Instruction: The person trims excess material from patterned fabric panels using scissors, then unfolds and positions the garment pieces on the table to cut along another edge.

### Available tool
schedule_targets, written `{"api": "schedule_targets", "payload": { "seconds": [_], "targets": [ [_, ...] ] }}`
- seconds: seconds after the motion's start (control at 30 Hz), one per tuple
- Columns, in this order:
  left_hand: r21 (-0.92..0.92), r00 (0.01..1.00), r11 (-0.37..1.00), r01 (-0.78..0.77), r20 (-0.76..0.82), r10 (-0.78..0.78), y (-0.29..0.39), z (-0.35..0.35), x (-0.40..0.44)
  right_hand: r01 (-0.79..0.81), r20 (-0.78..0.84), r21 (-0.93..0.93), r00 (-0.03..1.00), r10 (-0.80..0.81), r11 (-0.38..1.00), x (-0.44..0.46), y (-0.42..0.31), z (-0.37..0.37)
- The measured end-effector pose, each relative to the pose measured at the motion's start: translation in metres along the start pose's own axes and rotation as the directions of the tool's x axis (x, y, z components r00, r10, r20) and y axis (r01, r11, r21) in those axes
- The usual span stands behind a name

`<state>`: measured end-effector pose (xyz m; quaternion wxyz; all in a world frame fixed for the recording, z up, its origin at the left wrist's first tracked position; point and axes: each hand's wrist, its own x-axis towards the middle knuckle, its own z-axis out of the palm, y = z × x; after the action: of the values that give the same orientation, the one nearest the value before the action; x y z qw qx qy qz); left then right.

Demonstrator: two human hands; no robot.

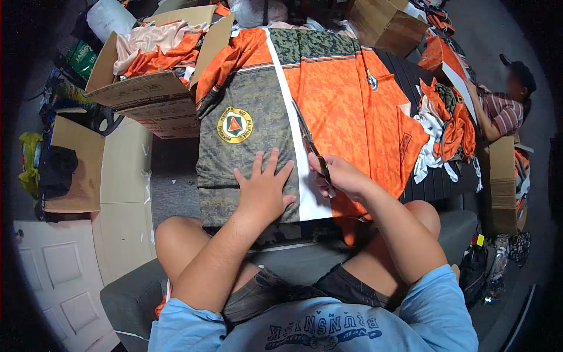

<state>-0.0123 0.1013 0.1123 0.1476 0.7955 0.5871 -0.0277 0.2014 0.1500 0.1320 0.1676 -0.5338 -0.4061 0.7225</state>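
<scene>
Printed cloth lies spread in front of me: an olive camouflage part [246,164] with a round emblem at the left, and an orange part [334,100] at the right. A white strip [311,193] runs between them. My left hand [263,190] rests flat on the olive cloth, fingers spread. In my right hand [340,178] are black-handled scissors [322,164], their blades pointing away from me along the white strip.
A box of cloth [146,88] stands at the back left, another box [384,26] at the back right. Cloth scraps [448,129] are piled on the right. Beyond them sits another person [504,105] beside an open box [502,176].
</scene>
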Motion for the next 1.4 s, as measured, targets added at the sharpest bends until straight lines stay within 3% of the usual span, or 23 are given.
{"api": "schedule_targets", "payload": {
  "seconds": [0.47, 0.73, 0.87, 0.93, 1.0, 1.03, 1.1, 1.37, 1.4],
  "targets": [
    [0.002, 0.999, 1.000, 0.013, 0.039, -0.013, 0.003, -0.007, -0.001, 0.003, 0.073, 0.013, 0.997, -0.004, 1.000, 0.010, -0.006, -0.001],
    [-0.051, 0.999, 0.998, 0.032, 0.044, -0.030, -0.001, -0.003, -0.007, -0.003, 0.027, -0.024, 1.000, 0.004, 1.000, 0.027, -0.006, 0.005],
    [-0.075, 0.998, 0.996, -0.047, 0.044, 0.050, 0.004, -0.018, 0.002, 0.071, 0.016, 0.018, 0.997, -0.071, 0.997, 0.038, 0.000, 0.006],
    [-0.082, 0.989, 0.986, -0.147, -0.009, 0.147, -0.010, -0.001, 0.001, 0.161, -0.006, -0.141, 0.987, -0.163, 0.977, 0.057, 0.012, 0.001],
    [-0.059, 0.995, 0.996, -0.062, 0.079, 0.066, 0.001, -0.008, -0.001, 0.180, -0.057, -0.208, 0.979, -0.195, 0.961, 0.039, 0.005, 0.000],
    [-0.050, 0.990, 0.992, -0.115, 0.078, 0.119, 0.003, -0.009, -0.001, 0.180, -0.092, -0.099, 0.978, -0.189, 0.979, 0.033, 0.005, 0.005],
    [-0.078, 0.992, 0.994, -0.081, 0.094, 0.089, 0.001, -0.010, -0.001, 0.087, -0.056, -0.037, 0.994, -0.089, 0.995, 0.029, 0.003, 0.005],
    [-0.068, 0.995, 0.996, -0.051, 0.083, 0.056, 0.003, -0.007, 0.001, 0.088, 0.016, 0.021, 0.996, -0.089, 0.996, 0.036, 0.009, 0.003],
    [-0.052, 0.989, 0.989, -0.137, 0.041, 0.139, 0.000, -0.001, 0.006, 0.103, -0.012, 0.013, 0.995, -0.102, 0.995, 0.036, 0.010, 0.000]
  ]
}}
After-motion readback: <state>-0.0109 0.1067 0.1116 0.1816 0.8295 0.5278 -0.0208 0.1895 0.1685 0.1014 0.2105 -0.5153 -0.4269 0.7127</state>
